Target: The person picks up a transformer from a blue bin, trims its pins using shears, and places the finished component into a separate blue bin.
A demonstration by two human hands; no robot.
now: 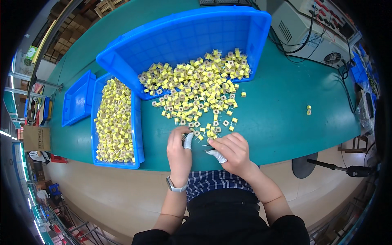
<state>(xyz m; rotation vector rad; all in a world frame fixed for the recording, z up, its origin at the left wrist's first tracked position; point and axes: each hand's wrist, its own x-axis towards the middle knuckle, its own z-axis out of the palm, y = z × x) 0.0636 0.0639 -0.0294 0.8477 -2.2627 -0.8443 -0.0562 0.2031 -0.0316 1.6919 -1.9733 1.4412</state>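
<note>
Small yellow block-shaped electronic components with wire pins (pixel 192 100) spill from a tipped blue bin (pixel 183 32) onto the green table. At the near edge of this heap my left hand (pixel 179 149) is closed, fingers curled down beside the components; what they grip is hidden. My right hand (pixel 232 152) is closed in a pinch. Thin metal ends show at its fingertips, but the thing itself is too small to make out. Both thumbs wear white coverings. Left of my hands, a long blue tray (pixel 139 153) is filled with the same components.
An empty-looking shallow blue tray (pixel 79 100) lies at the far left of the green table (pixel 281 118). Stray components (pixel 309 110) sit at the right. A grey instrument with cables (pixel 308 34) stands back right. A cardboard box (pixel 36 138) is beyond the left edge.
</note>
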